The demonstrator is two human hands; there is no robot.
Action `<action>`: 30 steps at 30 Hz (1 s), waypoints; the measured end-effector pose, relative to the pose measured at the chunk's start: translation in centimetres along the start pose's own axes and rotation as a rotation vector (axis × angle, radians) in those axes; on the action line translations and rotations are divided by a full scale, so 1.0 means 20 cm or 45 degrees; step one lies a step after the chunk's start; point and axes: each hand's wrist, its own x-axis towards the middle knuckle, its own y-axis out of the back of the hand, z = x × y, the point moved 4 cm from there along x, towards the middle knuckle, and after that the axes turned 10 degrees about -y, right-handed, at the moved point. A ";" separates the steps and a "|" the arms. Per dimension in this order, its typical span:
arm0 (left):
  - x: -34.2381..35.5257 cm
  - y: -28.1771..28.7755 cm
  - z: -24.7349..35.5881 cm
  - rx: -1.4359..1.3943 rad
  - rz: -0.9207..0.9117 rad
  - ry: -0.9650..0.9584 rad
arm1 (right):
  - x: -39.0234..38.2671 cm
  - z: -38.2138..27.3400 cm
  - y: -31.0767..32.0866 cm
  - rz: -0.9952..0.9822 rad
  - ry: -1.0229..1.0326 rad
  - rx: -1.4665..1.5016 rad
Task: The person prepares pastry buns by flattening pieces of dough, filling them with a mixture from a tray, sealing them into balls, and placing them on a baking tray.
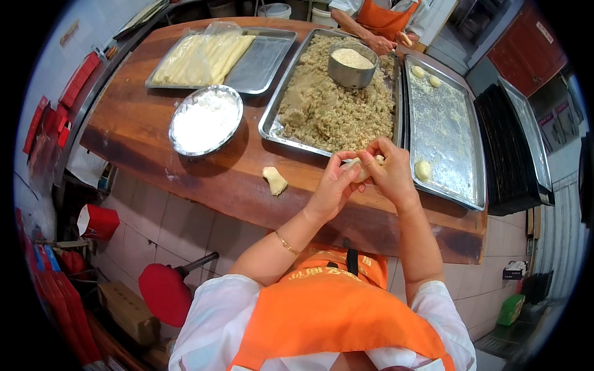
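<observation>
My left hand (336, 187) and my right hand (392, 172) meet above the near edge of the filling tray, fingers closed round a small piece of pale dough (359, 175). Fingers hide much of the dough. A crumbly brown-green filling (337, 108) is heaped in the large metal tray (288, 144); a round metal tin (352, 76) of pale seeds sits on the heap. On the tray (450, 185) to the right lie a few dough balls (422, 170), with pale seeds scattered about. A loose lump of dough (274, 180) rests on the wooden table, left of my hands.
A bowl of white flour (205, 120) stands left of the filling. Behind it, dough strips (201, 59) lie partly under plastic on a tray. Across the table a co-worker in an orange apron (385, 17) handles dough. Dark stacked trays (504, 145) stand right; a red stool (165, 294) is below left.
</observation>
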 end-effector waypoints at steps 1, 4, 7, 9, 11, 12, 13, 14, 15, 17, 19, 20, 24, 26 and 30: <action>0.00 0.02 -0.01 -0.020 0.012 -0.008 | 0.01 0.01 0.01 -0.008 0.014 -0.014; 0.01 0.07 -0.03 -0.077 0.029 -0.025 | 0.03 0.02 0.04 -0.237 -0.160 0.013; 0.00 0.06 0.01 -0.141 0.021 0.017 | 0.04 0.02 0.07 -0.385 -0.138 0.067; -0.01 0.01 0.07 -0.196 0.060 0.080 | 0.05 -0.03 0.10 -0.453 -0.111 0.053; -0.01 0.02 0.07 -0.063 0.001 0.023 | 0.06 -0.06 0.11 -0.480 -0.093 0.033; -0.01 0.04 0.08 0.003 -0.029 -0.007 | 0.06 -0.08 0.12 -0.491 -0.053 -0.001; 0.00 0.06 0.06 0.023 -0.086 -0.008 | 0.06 -0.10 0.12 -0.502 -0.012 -0.034; 0.01 0.09 0.06 0.041 -0.141 -0.009 | 0.06 -0.11 0.12 -0.515 0.029 -0.069; 0.02 0.11 0.05 0.059 -0.196 -0.011 | 0.06 -0.12 0.11 -0.512 0.076 -0.048; 0.04 0.09 0.01 0.043 -0.114 -0.021 | 0.05 -0.12 0.09 -0.501 0.167 -0.006; 0.04 0.07 0.01 0.045 0.036 -0.031 | 0.05 -0.11 0.07 -0.504 0.187 -0.051; 0.03 0.03 0.04 0.057 0.146 -0.034 | 0.04 -0.11 0.07 -0.503 0.196 -0.072; 0.01 0.13 0.09 0.294 0.026 0.028 | 0.02 -0.16 0.03 -0.515 0.319 -0.166; 0.03 0.11 0.06 0.072 0.003 0.055 | 0.01 -0.18 0.01 -0.505 0.392 -0.167; -0.02 0.02 0.14 0.155 0.139 0.135 | 0.00 -0.16 0.03 -0.485 0.379 -0.184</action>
